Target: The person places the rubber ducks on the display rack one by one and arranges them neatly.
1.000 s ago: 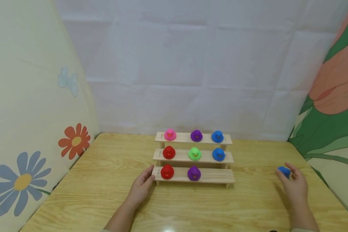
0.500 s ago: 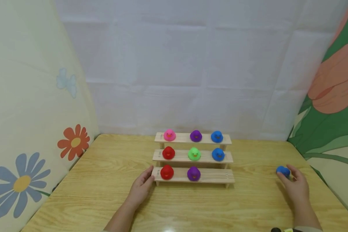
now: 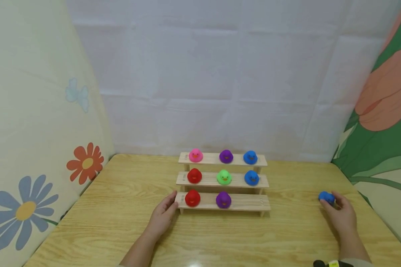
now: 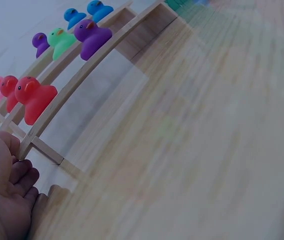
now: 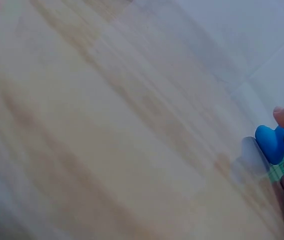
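My left hand (image 3: 163, 215) grips the left end of the lowest step of a three-step wooden stand (image 3: 247, 201), thumb at the board end in the left wrist view. Out to the right, my right hand (image 3: 341, 216) pinches a blue rubber duck (image 5: 270, 144) between thumb and fingers, close over the table. On the bottom step sit a red duck (image 3: 192, 198) and a purple duck (image 3: 223, 200), towards its left and middle. The middle step carries a red duck (image 3: 194, 176), a green duck (image 3: 224, 177) and a blue duck (image 3: 252, 178).
Along the top step stand a pink duck (image 3: 195, 155), a purple duck (image 3: 226, 157) and a blue duck (image 3: 250, 157). The wood-grain table (image 3: 240, 241) ends at a white cloth backdrop (image 3: 194, 74), with flower-print cloths at both sides.
The blue duck has turned within my right hand's fingers, while that hand has barely shifted. My left hand keeps its place at the stand.
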Action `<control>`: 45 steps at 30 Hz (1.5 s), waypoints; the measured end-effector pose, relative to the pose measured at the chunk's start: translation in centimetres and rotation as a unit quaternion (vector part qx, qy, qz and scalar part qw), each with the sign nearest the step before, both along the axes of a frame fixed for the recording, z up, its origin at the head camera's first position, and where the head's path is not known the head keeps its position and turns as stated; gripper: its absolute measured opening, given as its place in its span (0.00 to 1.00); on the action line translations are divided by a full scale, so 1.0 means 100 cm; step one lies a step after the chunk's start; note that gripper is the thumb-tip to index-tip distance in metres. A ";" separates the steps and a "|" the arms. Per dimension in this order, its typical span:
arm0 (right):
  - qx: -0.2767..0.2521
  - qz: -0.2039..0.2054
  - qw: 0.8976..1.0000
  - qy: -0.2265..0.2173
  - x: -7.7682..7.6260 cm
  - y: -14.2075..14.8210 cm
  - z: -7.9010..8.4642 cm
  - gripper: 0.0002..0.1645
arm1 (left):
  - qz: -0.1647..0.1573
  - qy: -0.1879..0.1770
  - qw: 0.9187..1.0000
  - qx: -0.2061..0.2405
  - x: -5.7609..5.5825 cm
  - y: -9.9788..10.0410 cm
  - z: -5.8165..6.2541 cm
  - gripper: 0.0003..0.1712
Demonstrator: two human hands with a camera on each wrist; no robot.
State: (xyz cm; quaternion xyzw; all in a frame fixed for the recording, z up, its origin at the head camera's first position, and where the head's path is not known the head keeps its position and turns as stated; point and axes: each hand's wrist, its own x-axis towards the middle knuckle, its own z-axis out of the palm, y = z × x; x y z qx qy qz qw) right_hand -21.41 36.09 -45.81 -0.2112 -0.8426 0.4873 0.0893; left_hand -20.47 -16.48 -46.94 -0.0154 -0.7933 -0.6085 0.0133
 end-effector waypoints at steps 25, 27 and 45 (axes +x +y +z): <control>0.035 0.003 0.999 -0.008 -0.006 0.005 -0.001 0.40 | 0.002 0.012 1.000 -0.002 0.002 0.001 0.004 0.28; 0.036 0.000 0.999 -0.005 -0.006 0.004 -0.002 0.39 | 0.003 0.012 1.000 -0.003 0.002 0.001 0.004 0.28; 0.030 0.023 0.999 -0.020 -0.001 -0.002 -0.005 0.44 | -0.002 0.011 1.000 -0.004 0.003 0.000 0.004 0.28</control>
